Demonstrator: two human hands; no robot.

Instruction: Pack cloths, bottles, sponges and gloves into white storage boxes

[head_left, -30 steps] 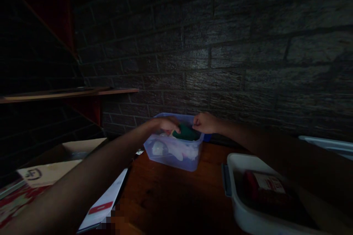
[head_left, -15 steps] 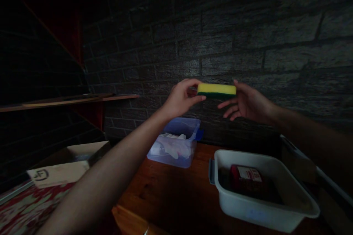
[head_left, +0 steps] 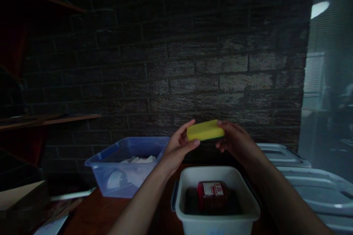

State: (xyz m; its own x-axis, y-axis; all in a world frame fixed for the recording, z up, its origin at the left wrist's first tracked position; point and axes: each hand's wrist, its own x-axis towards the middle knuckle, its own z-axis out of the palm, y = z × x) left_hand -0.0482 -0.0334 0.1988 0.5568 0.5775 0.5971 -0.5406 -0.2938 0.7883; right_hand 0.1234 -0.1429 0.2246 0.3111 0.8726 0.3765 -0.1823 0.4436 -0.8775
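Note:
A yellow sponge with a thin dark green underside is held up between both hands, in front of the brick wall. My left hand grips its left end, thumb below and fingers at the top edge. At the other end, my right hand pinches the sponge with its thumb on the yellow face; the other fingers curl behind and below. Under the hands stands a white bin, holding a dark red package with a white label. The sponge is above the bin, touching neither.
To the left is a clear blue plastic box with white items inside. Translucent lids lie at the right, near a glass panel. A wooden shelf juts out at left, above a cardboard box.
The view has turned right. My right hand has closed onto the sponge's right end. The sponge has come lower, over the white bin, and tilted so its yellow face shows.

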